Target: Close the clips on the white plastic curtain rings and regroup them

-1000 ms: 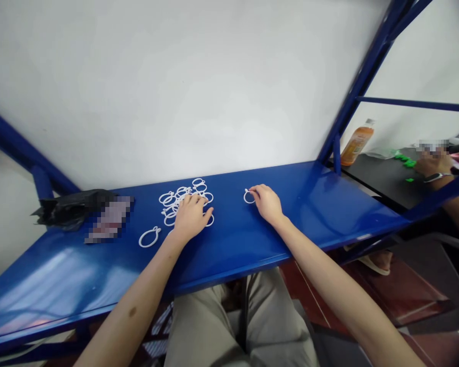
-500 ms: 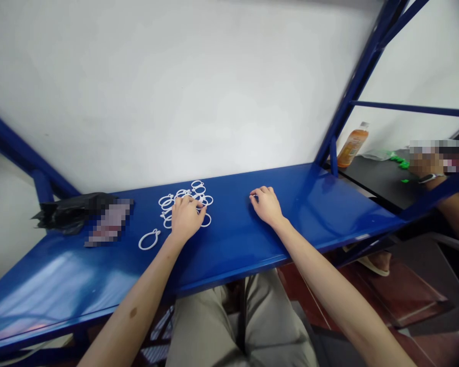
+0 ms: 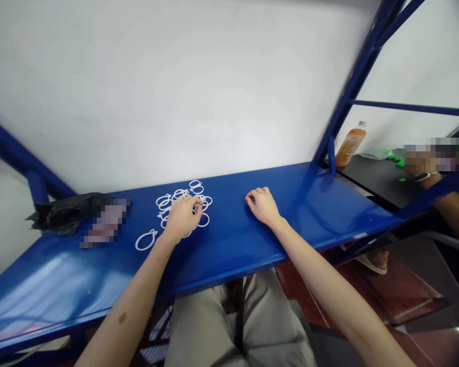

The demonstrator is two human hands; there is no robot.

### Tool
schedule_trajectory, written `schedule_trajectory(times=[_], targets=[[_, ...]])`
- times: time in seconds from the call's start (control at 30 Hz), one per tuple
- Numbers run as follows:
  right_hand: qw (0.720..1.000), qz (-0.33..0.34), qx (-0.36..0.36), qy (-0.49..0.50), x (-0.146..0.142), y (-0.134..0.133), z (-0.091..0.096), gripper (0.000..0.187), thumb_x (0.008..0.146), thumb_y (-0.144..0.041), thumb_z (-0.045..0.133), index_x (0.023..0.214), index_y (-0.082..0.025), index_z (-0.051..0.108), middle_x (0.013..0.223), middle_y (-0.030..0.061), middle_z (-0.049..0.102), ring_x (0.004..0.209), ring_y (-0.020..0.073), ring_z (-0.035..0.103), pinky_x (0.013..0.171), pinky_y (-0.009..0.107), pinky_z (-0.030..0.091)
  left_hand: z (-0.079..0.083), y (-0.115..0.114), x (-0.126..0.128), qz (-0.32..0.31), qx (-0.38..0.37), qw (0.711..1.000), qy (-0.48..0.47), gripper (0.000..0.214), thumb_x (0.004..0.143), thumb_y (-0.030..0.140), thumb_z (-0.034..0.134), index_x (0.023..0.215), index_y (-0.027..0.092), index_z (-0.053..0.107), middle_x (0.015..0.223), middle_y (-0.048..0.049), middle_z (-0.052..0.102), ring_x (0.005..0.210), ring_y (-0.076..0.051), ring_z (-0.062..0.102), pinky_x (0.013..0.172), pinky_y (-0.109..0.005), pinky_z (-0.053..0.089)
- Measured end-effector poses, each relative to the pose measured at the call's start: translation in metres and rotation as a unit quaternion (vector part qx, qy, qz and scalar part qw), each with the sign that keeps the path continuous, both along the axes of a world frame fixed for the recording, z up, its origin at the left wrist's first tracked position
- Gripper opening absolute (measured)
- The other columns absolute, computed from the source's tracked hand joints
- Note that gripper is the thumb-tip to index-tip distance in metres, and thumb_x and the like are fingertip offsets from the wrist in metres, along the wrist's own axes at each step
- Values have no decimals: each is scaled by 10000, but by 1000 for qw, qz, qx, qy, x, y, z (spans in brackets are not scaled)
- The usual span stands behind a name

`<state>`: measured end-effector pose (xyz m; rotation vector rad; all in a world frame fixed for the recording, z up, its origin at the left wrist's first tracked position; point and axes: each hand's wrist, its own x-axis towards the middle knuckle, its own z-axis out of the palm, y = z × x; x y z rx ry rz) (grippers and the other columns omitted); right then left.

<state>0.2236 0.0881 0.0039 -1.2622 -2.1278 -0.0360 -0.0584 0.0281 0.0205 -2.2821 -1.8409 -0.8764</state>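
Left of the ring pile point(image 3: 181, 193), a lone ring point(image 3: 153, 234) is laid on the desk point(image 3: 229, 229). The pile is partly covered by the curled left hand point(image 3: 184, 216); whether a ring is pinched cannot be told. Were one lifted, others could be snagged through overlap. Farther right, the right hand point(image 3: 263, 206) is held curled, its grip hidden.

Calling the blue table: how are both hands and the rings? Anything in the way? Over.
Left hand at the white rings. Right hand curled, no ring visible in it. Black plastic bag off left, not between hands and rings.
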Motion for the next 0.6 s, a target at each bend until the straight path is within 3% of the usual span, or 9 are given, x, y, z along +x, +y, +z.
schedule_trajectory(times=[0.17,0.4,0.6], targets=[[1000,3,3,-3,-1,1,-1,178,965,-233,558,868,-187,700,899,111,699,912,272,528,859,425,454,0,-5,-5,-43,-62,996,55,228,765,178,579,942,262,694,857,-30,722,913,-283,600,853,-449,425],[999,30,28,10,-8,-5,2,188,976,-239,544,869,-194,691,885,100,701,922,260,542,869,423,468,-1,-3,4,-73,8,997,16,164,890,221,527,946,247,679,974,-50,737,959,-257,614,903,-448,435],[981,193,-1,23,-30,-36,15,177,976,-359,596,1056,-203,622,1014,69,704,943,214,609,867,353,486,2,-7,23,-141,67,987,-43,168,960,312,536,974,253,692,959,-43,735,936,-215,650,878,-378,482]])
